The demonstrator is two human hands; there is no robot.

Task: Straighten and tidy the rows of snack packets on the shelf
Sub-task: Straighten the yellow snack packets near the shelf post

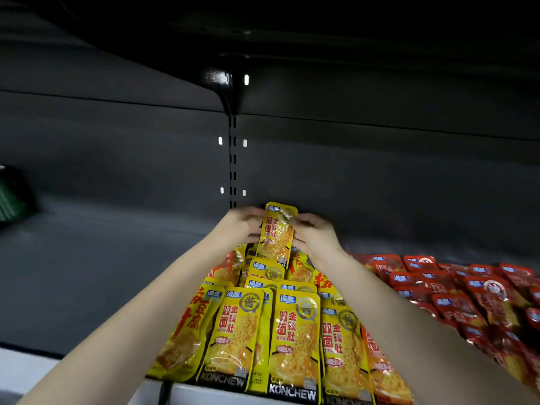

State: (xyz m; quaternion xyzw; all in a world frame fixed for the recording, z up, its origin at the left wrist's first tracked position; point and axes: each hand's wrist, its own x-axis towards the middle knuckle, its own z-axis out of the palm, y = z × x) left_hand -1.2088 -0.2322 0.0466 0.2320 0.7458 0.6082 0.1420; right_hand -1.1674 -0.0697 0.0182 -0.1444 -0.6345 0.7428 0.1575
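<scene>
The person's left hand (242,226) and right hand (314,233) each pinched one side edge of a shiny yellow plastic snack packet (276,233). The fingers curled onto it, so both hands were clamped on the same packet. It was held up near the back edge of the dark grey metal shelf (102,258), close to the dark back wall (117,159). It sat just behind the far end of the rows of yellow packets (292,331).

What could go wrong? The packet looked thin and slippery, so I think it could slide out of the fingers and drop onto the rows in front. If it was set down leaning too far, it might tip and push the other leaning ones over. The arms reached right over the rows, so a low wrist could bump them crooked. The heap of flat red packets (482,293) lay just beside the yellow rows, toward the right side of the shelf. A wide elbow could push into it.

The packet stood nearly upright. Its long side ran up and down, with the top end up and leaning a little to the right. Its printed face looked toward the front edge of the shelf.
</scene>
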